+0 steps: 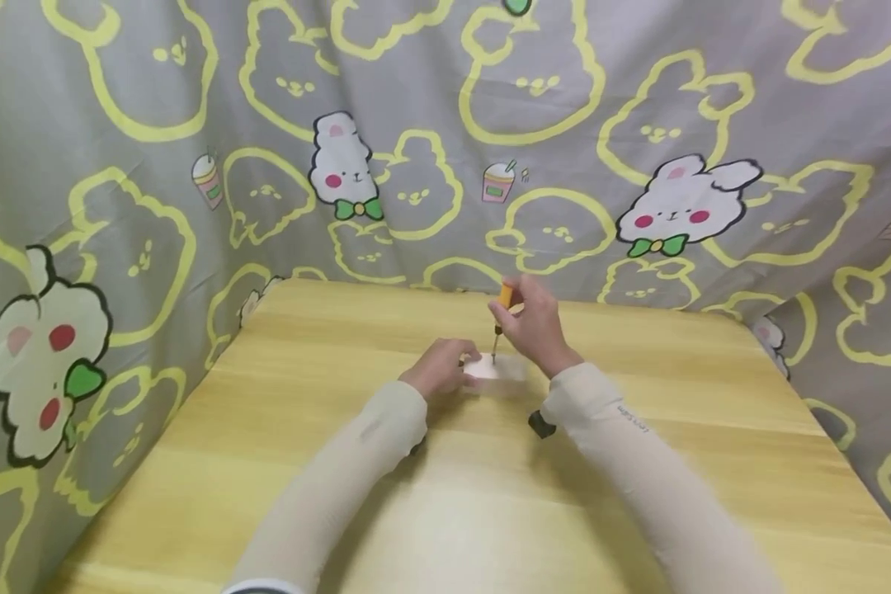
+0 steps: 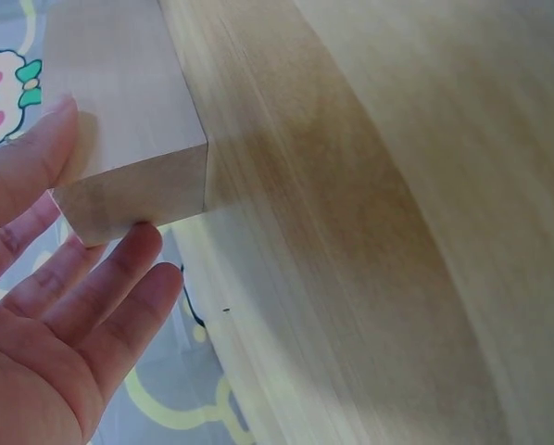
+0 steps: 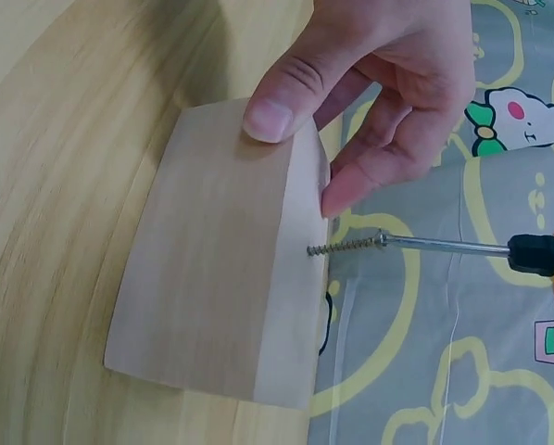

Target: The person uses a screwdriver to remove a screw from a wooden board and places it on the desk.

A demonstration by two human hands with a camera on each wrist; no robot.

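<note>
A pale wooden block (image 1: 499, 373) stands on the table. My left hand (image 1: 441, 365) holds its left end, thumb on one face and fingertips against others, as the left wrist view shows with the block (image 2: 129, 83) close up. In my right hand (image 1: 536, 323) is a screwdriver (image 1: 506, 294) with an orange handle and a black collar, gripped upright above the block. At the tip of its shaft (image 3: 448, 245) sits a threaded screw (image 3: 346, 246), whose point meets the block's narrow top face. Most of the screw's thread shows outside the wood.
The light wood-grain table (image 1: 267, 495) spreads around both arms. A grey curtain (image 1: 416, 91) with yellow outlines and cartoon rabbits hangs behind it and at the sides. Black wrist gear (image 1: 541, 424) shows beneath the right sleeve.
</note>
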